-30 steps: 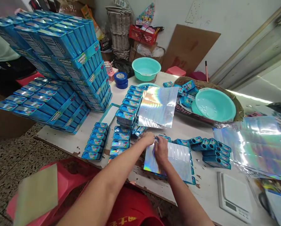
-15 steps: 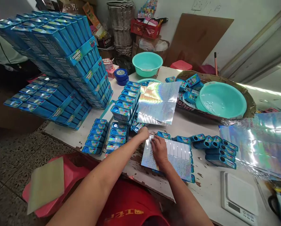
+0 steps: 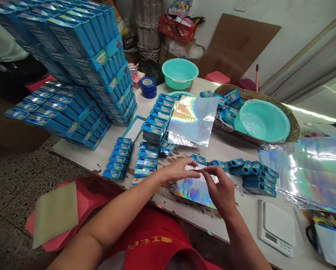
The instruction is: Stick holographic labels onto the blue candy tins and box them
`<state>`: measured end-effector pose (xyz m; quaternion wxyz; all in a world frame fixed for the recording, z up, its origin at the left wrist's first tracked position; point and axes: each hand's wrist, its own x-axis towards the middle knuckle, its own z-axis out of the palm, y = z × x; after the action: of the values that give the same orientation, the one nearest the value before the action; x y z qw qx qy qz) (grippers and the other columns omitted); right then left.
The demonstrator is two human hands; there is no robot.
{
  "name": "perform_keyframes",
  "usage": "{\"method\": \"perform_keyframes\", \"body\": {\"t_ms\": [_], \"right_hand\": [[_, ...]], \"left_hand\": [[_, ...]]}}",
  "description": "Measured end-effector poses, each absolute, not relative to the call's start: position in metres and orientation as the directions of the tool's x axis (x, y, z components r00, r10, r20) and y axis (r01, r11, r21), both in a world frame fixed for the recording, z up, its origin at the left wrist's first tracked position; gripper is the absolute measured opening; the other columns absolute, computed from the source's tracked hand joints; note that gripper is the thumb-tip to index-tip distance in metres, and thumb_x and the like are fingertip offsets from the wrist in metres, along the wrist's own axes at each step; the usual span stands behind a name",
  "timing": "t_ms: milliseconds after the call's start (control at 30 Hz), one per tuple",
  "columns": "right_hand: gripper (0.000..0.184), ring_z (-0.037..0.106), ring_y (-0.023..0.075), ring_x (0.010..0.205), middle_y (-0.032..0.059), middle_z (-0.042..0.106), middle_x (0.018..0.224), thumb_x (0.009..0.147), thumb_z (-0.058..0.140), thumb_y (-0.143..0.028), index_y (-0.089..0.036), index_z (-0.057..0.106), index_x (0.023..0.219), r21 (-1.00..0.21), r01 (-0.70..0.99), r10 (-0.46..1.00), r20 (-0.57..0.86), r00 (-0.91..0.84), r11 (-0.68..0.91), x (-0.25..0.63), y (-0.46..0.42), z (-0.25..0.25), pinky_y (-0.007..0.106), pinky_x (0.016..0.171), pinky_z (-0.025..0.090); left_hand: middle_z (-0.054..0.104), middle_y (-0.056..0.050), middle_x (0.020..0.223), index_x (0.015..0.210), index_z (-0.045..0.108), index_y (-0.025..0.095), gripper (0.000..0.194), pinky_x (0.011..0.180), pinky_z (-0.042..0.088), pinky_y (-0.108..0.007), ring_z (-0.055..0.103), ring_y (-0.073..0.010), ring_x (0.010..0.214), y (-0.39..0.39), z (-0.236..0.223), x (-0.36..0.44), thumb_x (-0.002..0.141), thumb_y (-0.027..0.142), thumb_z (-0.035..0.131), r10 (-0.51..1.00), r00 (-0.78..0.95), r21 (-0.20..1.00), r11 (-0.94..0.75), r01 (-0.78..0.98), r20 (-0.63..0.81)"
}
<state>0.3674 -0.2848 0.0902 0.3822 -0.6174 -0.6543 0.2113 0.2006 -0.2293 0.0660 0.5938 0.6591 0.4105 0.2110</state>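
Observation:
My left hand (image 3: pixel 179 171) and my right hand (image 3: pixel 221 186) meet above a holographic sticker sheet (image 3: pixel 192 188) near the table's front edge. Both pinch a small shiny strip (image 3: pixel 198 168) between their fingertips. The sheet lies flat under them. Small blue candy boxes (image 3: pixel 255 176) lie in a row just right of the hands. More of these boxes (image 3: pixel 119 157) stand in columns to the left.
A tall pile of blue carton trays (image 3: pixel 80 56) fills the left. A loose holographic sheet (image 3: pixel 194 120) lies mid-table, a teal basin (image 3: pixel 263 120) sits in a tray at right, a scale (image 3: pixel 277 228) is front right, and foil sheets (image 3: pixel 311 168) lie far right.
Both hands lifted off the sheet and moved right, coming together with a small strip pinched between them. The view shifted slightly.

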Motion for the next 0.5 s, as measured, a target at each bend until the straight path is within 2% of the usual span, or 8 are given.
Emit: {"method": "perform_keyframes", "body": {"t_ms": [67,133,200,267,367,500], "right_hand": [[0.021,0.063,0.0184,0.071,0.0021,0.068,0.075,0.080,0.061,-0.043,-0.022,0.062,0.079,-0.810,0.581,0.979,0.170,0.110,0.076,0.350,-0.286,0.083,0.032,0.069,0.049],[0.024,0.063,0.0186,0.073,0.0029,0.067,0.077,0.078,0.062,-0.045,-0.021,0.063,0.079,-0.886,0.464,0.984,0.075,0.160,-0.008,0.324,-0.287,0.072,0.033,0.070,0.050],[0.027,0.062,0.0201,0.084,0.0055,0.066,0.087,0.075,0.065,-0.047,-0.020,0.064,0.077,-0.939,0.342,0.985,0.016,0.171,-0.044,0.291,-0.285,0.060,0.034,0.071,0.050],[0.029,0.058,0.0228,0.097,0.0079,0.062,0.099,0.072,0.068,-0.049,-0.020,0.065,0.074,-0.956,0.289,0.986,0.005,0.165,-0.043,0.257,-0.279,0.049,0.036,0.076,0.050],[0.029,0.054,0.0254,0.103,0.0086,0.057,0.101,0.069,0.069,-0.049,-0.019,0.069,0.071,-0.948,0.315,0.987,0.001,0.163,-0.051,0.212,-0.265,0.037,0.041,0.085,0.045],[0.029,0.051,0.0259,0.099,0.0079,0.052,0.095,0.069,0.069,-0.047,-0.018,0.070,0.071,-0.926,0.369,0.977,0.006,0.214,-0.076,0.180,-0.245,0.027,0.044,0.091,0.039]], "left_hand": [[0.065,-0.001,0.072,0.085,0.064,0.015,0.017,0.068,0.044,-0.024,0.060,-0.0142,0.072,-0.247,0.074,0.184,0.083,0.028,0.053,0.804,0.518,0.925,0.097,0.368,-0.291],[0.058,0.001,0.061,0.074,0.062,0.017,0.020,0.062,0.040,-0.023,0.055,-0.0134,0.064,-0.261,0.083,0.160,0.085,0.025,0.048,0.855,0.407,0.874,0.105,0.474,-0.323],[0.056,0.001,0.062,0.076,0.062,0.019,0.019,0.061,0.038,-0.023,0.054,-0.0138,0.065,-0.268,0.089,0.128,0.085,0.026,0.046,0.899,0.303,0.826,0.103,0.554,-0.316],[0.054,0.003,0.062,0.086,0.060,0.021,0.017,0.058,0.036,-0.023,0.052,-0.0139,0.064,-0.269,0.091,0.091,0.084,0.026,0.044,0.916,0.229,0.809,0.147,0.570,-0.328],[0.051,0.005,0.062,0.093,0.053,0.021,0.016,0.055,0.035,-0.022,0.049,-0.0129,0.061,-0.258,0.082,0.041,0.083,0.025,0.042,0.922,0.196,0.825,0.187,0.534,-0.335],[0.049,0.005,0.066,0.089,0.049,0.021,0.011,0.058,0.034,-0.023,0.047,-0.0128,0.063,-0.237,0.061,0.010,0.083,0.022,0.039,0.932,0.214,0.796,0.114,0.594,-0.293]]}}
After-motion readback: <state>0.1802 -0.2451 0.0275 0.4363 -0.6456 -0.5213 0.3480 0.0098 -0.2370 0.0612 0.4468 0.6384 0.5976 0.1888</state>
